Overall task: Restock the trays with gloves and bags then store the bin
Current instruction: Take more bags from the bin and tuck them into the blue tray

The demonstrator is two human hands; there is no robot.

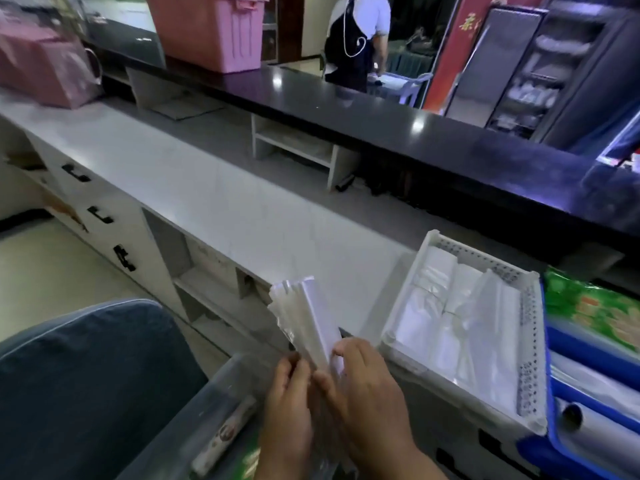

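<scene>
Over the clear bin (216, 382) (tray (405, 292) alongside), left hand (287, 403) and right hand (367, 393) pinch bags (304, 317).

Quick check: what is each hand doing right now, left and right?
Left hand: grips the lower end of the folded white plastic pack.
Right hand: grips the same pack beside it.

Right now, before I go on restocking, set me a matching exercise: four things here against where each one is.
Things:
1 pink bin
2 white tray
3 folded plastic pack
4 green packet

Places:
A gripped by left hand and right hand
B on the black counter
C on the white worktop
D just right of the white tray

Pairs: 1-B; 2-C; 3-A; 4-D
</scene>
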